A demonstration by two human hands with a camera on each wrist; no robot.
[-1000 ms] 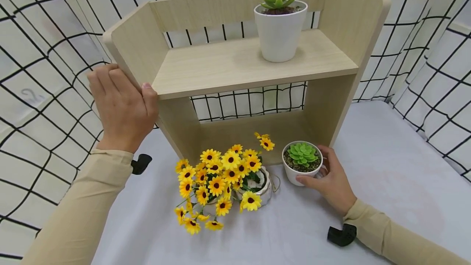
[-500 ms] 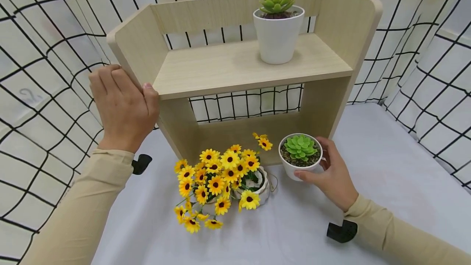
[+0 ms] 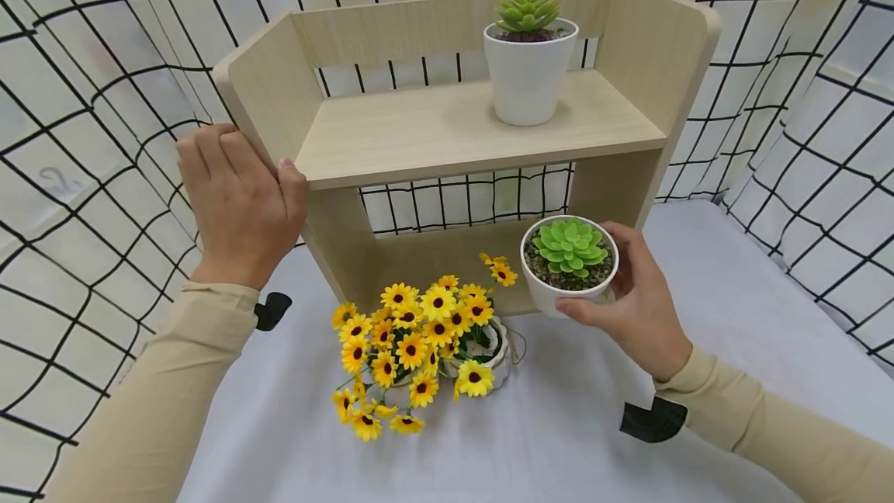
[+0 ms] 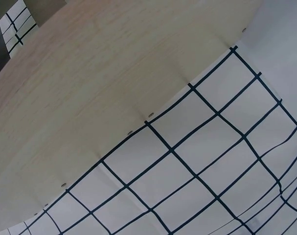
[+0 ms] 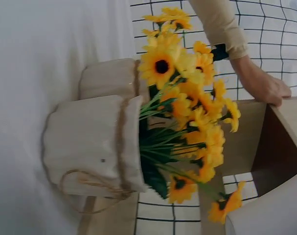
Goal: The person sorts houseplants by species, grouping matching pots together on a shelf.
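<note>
My right hand point(image 3: 642, 313) grips a small white pot with a light green succulent point(image 3: 569, 248), thumb on the near side. It hangs in front of the shelf's lower compartment, tilted towards me. In the right wrist view, part of a smooth white pot point(image 5: 273, 210) fills the lower right corner. On the left, my left hand point(image 3: 240, 208) holds the side panel of the two-tier wooden shelf point(image 3: 419, 138), its thumb over the front edge. The left wrist view shows mostly the panel's outer face point(image 4: 104, 93); the fingers are hidden there.
Another white pot with a succulent point(image 3: 529, 76) stands on the upper board, right of centre. Yellow artificial flowers point(image 3: 412, 348) in two whitish cloth-like pots point(image 5: 94, 142) stand on the white-covered table point(image 3: 531, 441) before the shelf. A black wire grid point(image 3: 77, 216) surrounds the back and sides.
My right hand has lifted the potted succulent off the table, up and slightly left. The left hand stays on the side panel. The shelf appears slightly lower and further left at its right end.
</note>
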